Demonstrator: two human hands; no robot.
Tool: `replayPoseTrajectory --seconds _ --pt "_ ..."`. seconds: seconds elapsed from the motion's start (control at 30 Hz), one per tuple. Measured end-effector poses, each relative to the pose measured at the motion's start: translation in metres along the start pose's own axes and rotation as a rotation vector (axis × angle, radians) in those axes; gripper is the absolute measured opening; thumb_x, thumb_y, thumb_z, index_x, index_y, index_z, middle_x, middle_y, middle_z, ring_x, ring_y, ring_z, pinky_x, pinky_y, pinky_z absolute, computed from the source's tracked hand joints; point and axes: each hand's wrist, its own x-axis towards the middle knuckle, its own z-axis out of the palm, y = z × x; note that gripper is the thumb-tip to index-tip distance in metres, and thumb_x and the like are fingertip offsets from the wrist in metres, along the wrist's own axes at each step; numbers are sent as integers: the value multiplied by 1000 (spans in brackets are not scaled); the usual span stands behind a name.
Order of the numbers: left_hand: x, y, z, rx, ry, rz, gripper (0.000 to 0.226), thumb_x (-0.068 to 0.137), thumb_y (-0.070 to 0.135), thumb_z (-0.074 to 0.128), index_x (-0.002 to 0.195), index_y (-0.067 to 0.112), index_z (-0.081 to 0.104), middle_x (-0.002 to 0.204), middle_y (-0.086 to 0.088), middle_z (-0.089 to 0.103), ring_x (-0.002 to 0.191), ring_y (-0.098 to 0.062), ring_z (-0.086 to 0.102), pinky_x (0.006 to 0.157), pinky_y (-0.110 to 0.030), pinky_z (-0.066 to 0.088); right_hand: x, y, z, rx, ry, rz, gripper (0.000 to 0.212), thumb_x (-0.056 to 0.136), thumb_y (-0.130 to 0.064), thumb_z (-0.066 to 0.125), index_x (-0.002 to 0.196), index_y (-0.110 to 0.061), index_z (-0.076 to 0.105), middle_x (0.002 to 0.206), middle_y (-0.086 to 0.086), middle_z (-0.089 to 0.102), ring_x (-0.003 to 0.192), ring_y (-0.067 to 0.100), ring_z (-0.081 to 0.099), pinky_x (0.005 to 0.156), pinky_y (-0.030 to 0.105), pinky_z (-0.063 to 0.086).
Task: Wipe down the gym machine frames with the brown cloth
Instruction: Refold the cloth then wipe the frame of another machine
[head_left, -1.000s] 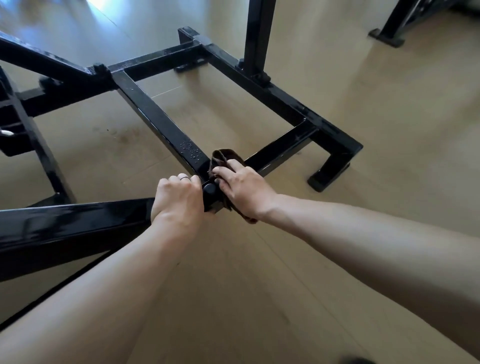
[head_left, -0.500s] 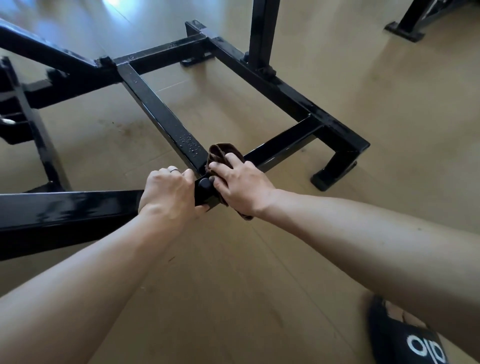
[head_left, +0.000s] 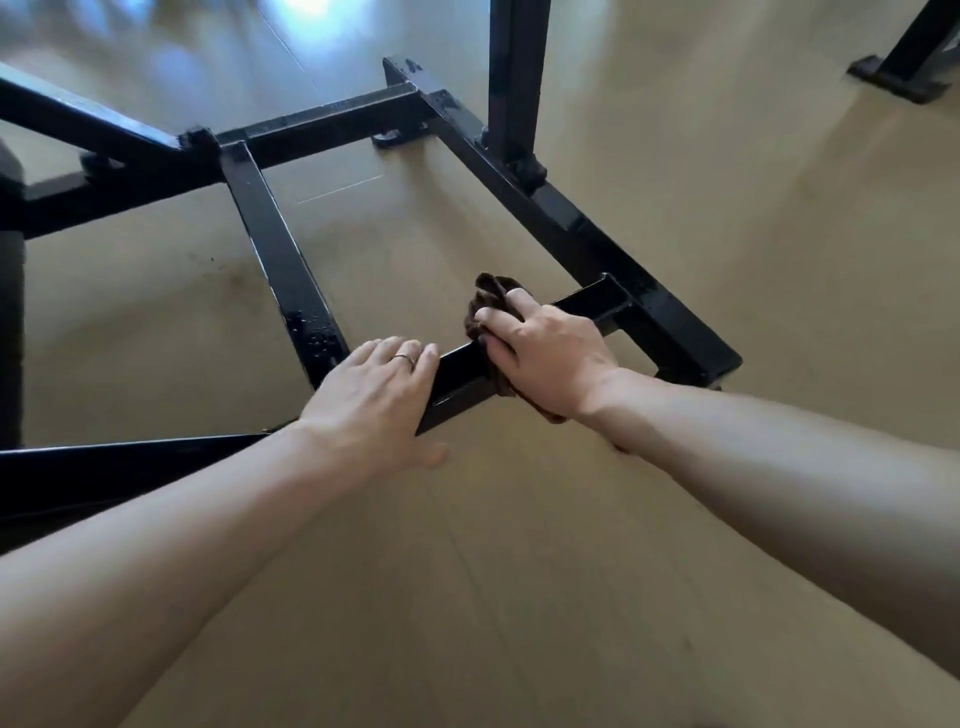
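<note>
Floor (head_left: 519, 597) behind; right hand (head_left: 545, 358) grips cloth (head_left: 488, 296)

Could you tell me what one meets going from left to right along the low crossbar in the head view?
Left hand resting on the crossbar → bare stretch of bar → brown cloth → right hand gripping it → side rail.

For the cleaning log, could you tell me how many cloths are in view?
1: the brown cloth is under the right hand on the black frame bar. Others may lie outside the view.
</note>
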Motion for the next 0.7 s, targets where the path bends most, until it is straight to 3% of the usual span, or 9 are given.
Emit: replayPoseTrajectory --seconds 0.07,0.1,0.17,0.23,0.33,0.57,0.7 --pt "23 19 5 -123 -26 -60 96 84 73 60 148 9 28 145 -5 47 133 -23 46 110 -32 34 0 47 -9 -27 52 51 41 108 -45 34 139 -29 56 137 8 55 98 37 66 67 38 46" --pt "34 27 8 -160 -14 -110 82 85 69 62 135 10 36 132 -5 53 116 -23 55 95 -32 42 0 68 -14 -47 75 70 41 108 -44 36 139 -28 57 137 9 56 95 37 67 66 38 46" --pt "51 39 14 -148 15 -235 57 89 60 64 107 15 35 110 -2 57 85 -23 53 68 -34 39 2 95 -18 -94 99 103 40 109 -43 36 138 -27 57 135 9 57 91 36 67 65 38 49" --pt "58 44 15 -108 49 -312 52 91 54 65 97 19 27 99 1 52 77 -24 51 58 -33 33 3 96 -15 -89 112 150 39 109 -42 36 138 -26 58 138 10 56 93 36 66 70 42 56" --pt "61 45 19 -98 73 -362 53 86 55 67 95 22 26 92 6 44 77 -23 54 55 -32 30 -2 66 -8 28 184 219 39 109 -40 36 133 -23 60 132 12 56 94 35 64 70 40 54" --pt "64 45 12 -187 73 -447 47 80 62 62 108 28 45 102 10 62 96 -15 67 64 -30 37 0 -10 9 193 98 -19 39 106 -43 38 132 -25 62 129 4 58 98 32 63 67 36 35" --pt "66 42 11 -169 50 -427 51 76 69 62 101 28 43 99 11 60 94 -16 65 65 -31 40 -2 16 6 162 119 -90 37 104 -41 45 131 -27 66 128 6 62 92 32 64 69 39 47"
